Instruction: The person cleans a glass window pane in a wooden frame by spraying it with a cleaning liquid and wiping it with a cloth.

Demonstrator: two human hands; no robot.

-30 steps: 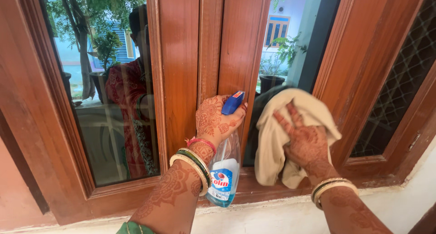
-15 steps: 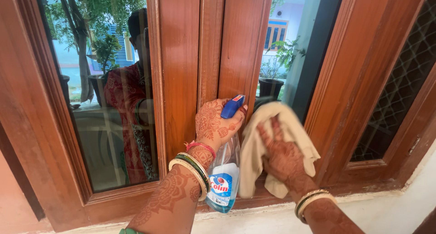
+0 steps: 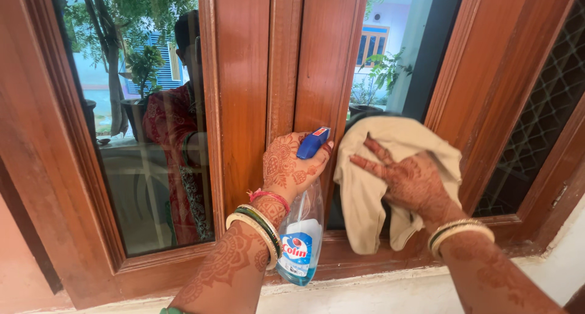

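Two hands at frame centre: left hand (image 3: 291, 168) fingers clamped on clear spray bottle (image 3: 303, 241), blue liquid low inside, blue nozzle up; right hand (image 3: 409, 181) fingers spread, pressing beige cloth (image 3: 365, 198) against window pane (image 3: 390, 64).

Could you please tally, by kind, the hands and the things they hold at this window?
Hands: 2, left hand and right hand
Clear plastic spray bottle with blue nozzle: 1
Beige cleaning cloth: 1
Total: 4
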